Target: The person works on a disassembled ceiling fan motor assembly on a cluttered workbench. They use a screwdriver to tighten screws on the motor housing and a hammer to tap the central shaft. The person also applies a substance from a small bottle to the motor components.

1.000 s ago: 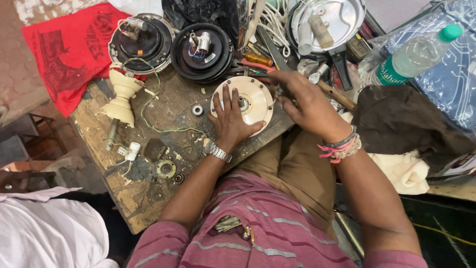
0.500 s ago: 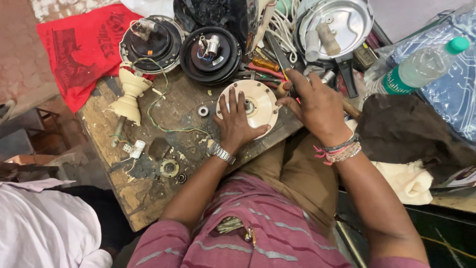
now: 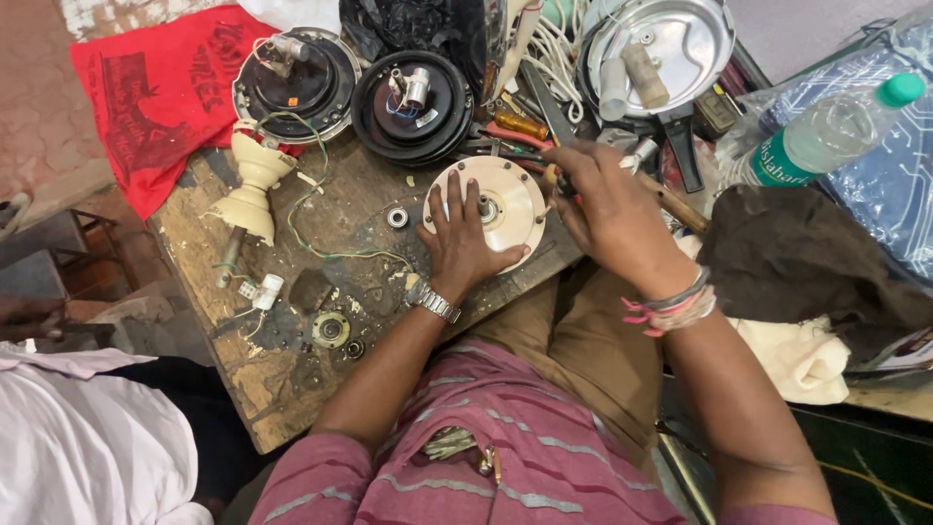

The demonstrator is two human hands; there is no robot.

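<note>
Bench: we saw an old, scratched wood bench (image 3: 321, 389) w/ fan parts all over it.
Red cloth: a big red cloth (image 3: 160, 92) lay at the far left corner, partly under a motor.
Dark cloth: a brown cloth (image 3: 807, 258) sat on the right side, w/ a cream cloth (image 3: 802, 360) under it.
Pan: a shiny metal pan (image 3: 680, 44) stood at the back, w/ small tubes in it.
Bottle: a clear plastic bottle w/ green cap (image 3: 826, 131) lay on a blue bag at the right.
Motors: two round black motor parts (image 3: 413, 97) sat side by side at the back.
Cream disc: the round cream fan cover (image 3: 510, 199) lay flat near the front edge of the bench, between our two hands.
Cream cup: a cream bell-shaped piece (image 3: 251, 185) lay on its side to the left, w/ green wire by it.
Left hand: our left hand (image 3: 462, 243) lay flat on the disc, fingers spread, pressing it down, not gripping.
Right hand: our right hand (image 3: 612, 214) was closed tight around a wood-handled tool (image 3: 675, 204), at the disc's right edge.
Bearing: a small metal ring (image 3: 397, 217) sat just left of the disc.
</note>
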